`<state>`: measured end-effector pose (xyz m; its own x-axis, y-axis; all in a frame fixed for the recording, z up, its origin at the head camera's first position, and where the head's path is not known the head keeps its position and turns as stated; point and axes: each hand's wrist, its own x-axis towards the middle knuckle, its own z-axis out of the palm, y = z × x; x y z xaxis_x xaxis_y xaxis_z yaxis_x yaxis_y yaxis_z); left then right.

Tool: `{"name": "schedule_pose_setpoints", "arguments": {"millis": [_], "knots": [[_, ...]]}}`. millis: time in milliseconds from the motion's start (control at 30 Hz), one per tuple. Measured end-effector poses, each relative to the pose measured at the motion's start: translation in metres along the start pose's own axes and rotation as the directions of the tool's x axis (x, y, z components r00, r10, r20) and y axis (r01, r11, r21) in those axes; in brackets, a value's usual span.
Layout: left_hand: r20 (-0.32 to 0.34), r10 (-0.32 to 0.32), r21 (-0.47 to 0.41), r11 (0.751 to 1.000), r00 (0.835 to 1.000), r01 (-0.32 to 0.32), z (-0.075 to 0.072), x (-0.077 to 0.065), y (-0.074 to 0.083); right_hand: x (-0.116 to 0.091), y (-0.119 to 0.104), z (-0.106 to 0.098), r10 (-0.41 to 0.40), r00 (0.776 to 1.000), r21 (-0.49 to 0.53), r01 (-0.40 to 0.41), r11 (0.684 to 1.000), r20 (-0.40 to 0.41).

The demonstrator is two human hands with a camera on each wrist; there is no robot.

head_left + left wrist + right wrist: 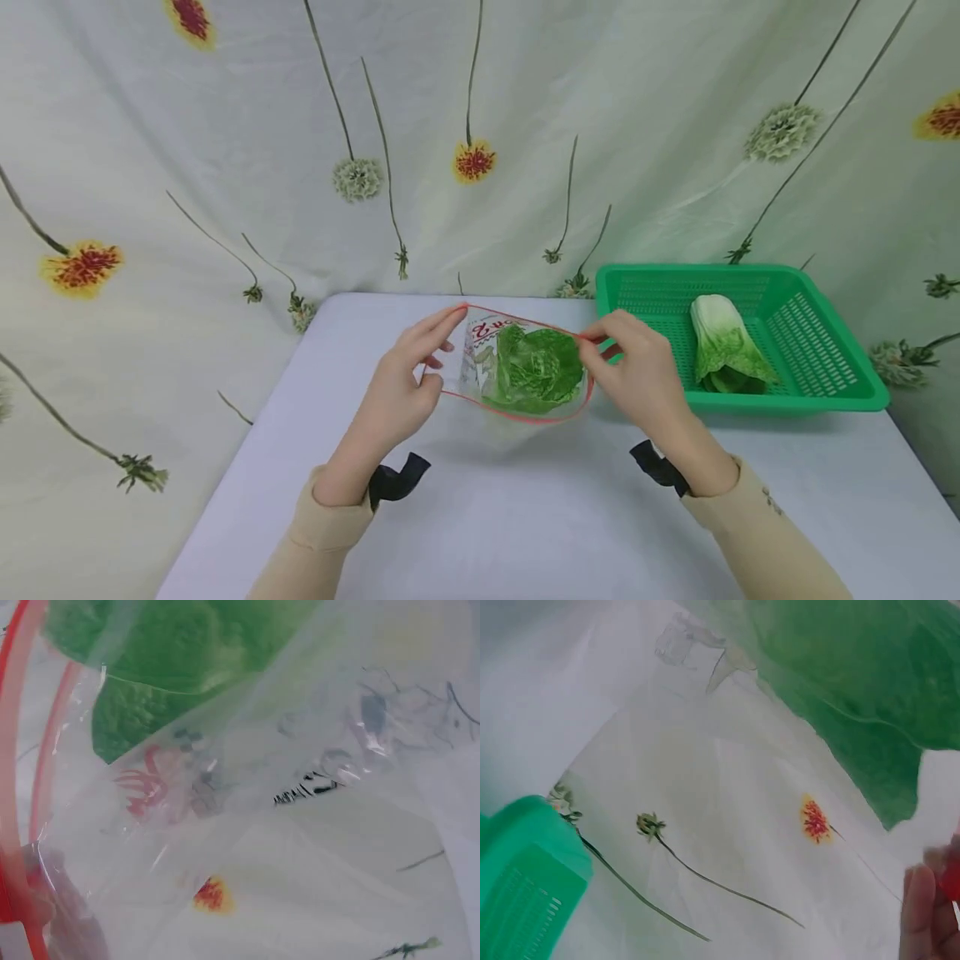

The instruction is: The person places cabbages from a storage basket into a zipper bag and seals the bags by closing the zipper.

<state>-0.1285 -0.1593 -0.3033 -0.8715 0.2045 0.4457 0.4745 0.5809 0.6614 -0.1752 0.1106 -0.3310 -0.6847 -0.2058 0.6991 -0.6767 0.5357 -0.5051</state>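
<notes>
A clear zip bag (477,367) with a red rim and red print is held up above the table, its mouth spread wide. Inside sits a leafy green vegetable (536,367), probably a Chinese cabbage; its green leaves (202,645) show through the plastic in the left wrist view. My left hand (401,379) holds the rim's left end, index finger stretched along the far edge and thumb at the near edge. At the opposite end, my right hand (637,362) pinches the red rim between thumb and fingers. Fingers (917,907) appear at the right wrist view's edge.
A green plastic basket (825,333) stands at the table's back right, beside my right hand. One Chinese cabbage (723,337) lies in it. The white table (480,517) reaches back to a flower-printed curtain (420,108).
</notes>
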Motion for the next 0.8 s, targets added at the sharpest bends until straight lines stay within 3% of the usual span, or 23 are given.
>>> {"name": "schedule_pose_setpoints", "arguments": {"millis": [100, 167, 267, 333, 367, 467, 600, 700, 800], "knots": [[-0.124, 0.073, 0.152, 0.987, 0.99, -0.054, -0.006, 0.004, 0.001, 0.007, -0.004, -0.001, -0.092, 0.982, -0.031, 0.088, 0.996, -0.166], [-0.144, 0.034, 0.224, 0.975, 0.989, -0.001, -0.005, 0.003, -0.003, 0.008, -0.004, 0.001, -0.092, 0.974, -0.054, 0.082, 0.995, -0.205], [-0.028, -0.116, 0.281, 0.952, 0.993, 0.119, 0.002, -0.004, -0.015, 0.004, 0.001, 0.006, -0.011, 0.988, -0.074, -0.001, 0.997, -0.157], [0.076, -0.202, 0.296, 0.94, 0.976, 0.172, 0.007, -0.009, -0.024, 0.001, 0.004, 0.009, 0.072, 0.992, -0.067, -0.079, 0.995, -0.1], [0.119, -0.215, 0.286, 0.942, 0.969, 0.174, 0.008, -0.012, -0.027, 0.001, 0.005, 0.009, 0.119, 0.99, -0.056, -0.123, 0.991, -0.073], [0.194, -0.173, 0.2, 0.971, 0.966, 0.134, 0.01, -0.017, -0.034, 0.0, 0.01, 0.009, 0.255, 0.967, 0.015, -0.255, 0.967, 0.0], [0.222, -0.077, 0.061, 0.996, 0.972, 0.065, 0.01, -0.023, -0.042, -0.001, 0.016, 0.004, 0.41, 0.908, 0.118, -0.419, 0.9, 0.09], [0.147, -0.022, 0.029, 0.999, 0.989, 0.018, 0.013, -0.028, -0.052, -0.003, 0.022, -0.001, 0.481, 0.859, 0.184, -0.509, 0.841, 0.174], [-0.001, 0.009, 0.037, 0.999, 1.0, -0.009, 0.017, -0.03, -0.059, -0.003, 0.03, -0.006, 0.491, 0.827, 0.274, -0.556, 0.784, 0.274]]}}
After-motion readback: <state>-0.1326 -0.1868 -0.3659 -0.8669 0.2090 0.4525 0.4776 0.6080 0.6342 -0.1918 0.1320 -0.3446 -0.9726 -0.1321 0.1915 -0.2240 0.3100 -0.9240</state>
